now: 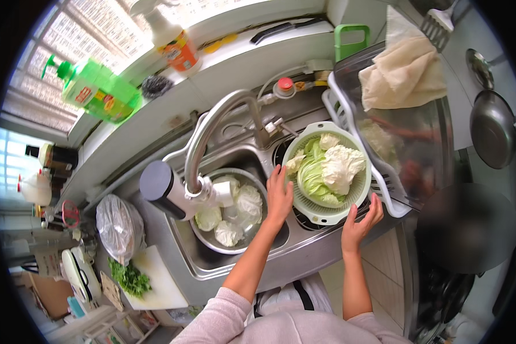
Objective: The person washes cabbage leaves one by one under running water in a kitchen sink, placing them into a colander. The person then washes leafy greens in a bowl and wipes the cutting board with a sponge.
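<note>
A pale green colander (pixel 324 218) stands over the right-hand sink bowl, with torn cabbage leaves (pixel 343 168) in it. Beside its left rim is my left hand (pixel 279 193), fingers apart, the fingertips at or very near the rim. My right hand (pixel 362 223) is spread at the lower right of the rim, its palm turned toward the colander; whether it touches cannot be told. In the left sink bowl (pixel 185 253) sits a round metal basin (pixel 226 251) with water and cabbage pieces (pixel 249 204).
A curved faucet (pixel 193 142) with a bulky filter (pixel 161 189) overhangs the basin. Right of the colander stands a white dish rack (pixel 385 189) with a dark cover, a cloth (pixel 404 77) on top. Leafy greens (pixel 129 277) lie on a cutting board (pixel 163 279). A dark pan (pixel 466 228) is far right.
</note>
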Demonstrator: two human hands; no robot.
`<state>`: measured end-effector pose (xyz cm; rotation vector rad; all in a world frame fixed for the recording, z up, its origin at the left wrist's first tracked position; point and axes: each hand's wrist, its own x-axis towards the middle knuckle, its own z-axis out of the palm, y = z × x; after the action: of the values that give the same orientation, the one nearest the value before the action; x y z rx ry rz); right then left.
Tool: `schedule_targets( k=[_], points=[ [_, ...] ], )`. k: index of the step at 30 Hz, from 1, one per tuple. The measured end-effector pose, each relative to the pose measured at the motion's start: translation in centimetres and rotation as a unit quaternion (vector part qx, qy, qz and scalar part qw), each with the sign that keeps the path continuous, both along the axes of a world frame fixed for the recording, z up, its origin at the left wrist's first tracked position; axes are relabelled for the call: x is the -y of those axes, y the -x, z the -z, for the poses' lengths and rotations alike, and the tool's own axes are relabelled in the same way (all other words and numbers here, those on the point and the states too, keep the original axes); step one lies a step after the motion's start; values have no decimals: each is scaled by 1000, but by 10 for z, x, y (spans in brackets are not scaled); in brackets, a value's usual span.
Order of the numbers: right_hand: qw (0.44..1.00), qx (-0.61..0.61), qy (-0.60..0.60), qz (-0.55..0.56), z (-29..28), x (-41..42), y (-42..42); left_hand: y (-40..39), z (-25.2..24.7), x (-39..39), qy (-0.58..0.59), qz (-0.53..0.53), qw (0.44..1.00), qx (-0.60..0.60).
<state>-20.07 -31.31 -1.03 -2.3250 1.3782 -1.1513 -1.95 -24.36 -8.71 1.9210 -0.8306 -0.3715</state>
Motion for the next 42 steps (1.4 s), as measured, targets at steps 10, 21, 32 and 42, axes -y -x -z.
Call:
schedule_targets(
  k=[10,21,32,42],
  points=[
    [838,-106,-278,-458,68,-112,-105,5,88,-174,-77,-181,971,-137],
    [823,-419,-119,-365,227,-136,-189,-13,119,-263,-103,-189,940,-266],
    [814,-77,-365,-446,145,-97,-159,-43,102,-240,-43,-134,944,-297],
    [534,95,-764,-348,136,-100,-181,-92,75,-211,78,-95,928,-351]
  ],
)
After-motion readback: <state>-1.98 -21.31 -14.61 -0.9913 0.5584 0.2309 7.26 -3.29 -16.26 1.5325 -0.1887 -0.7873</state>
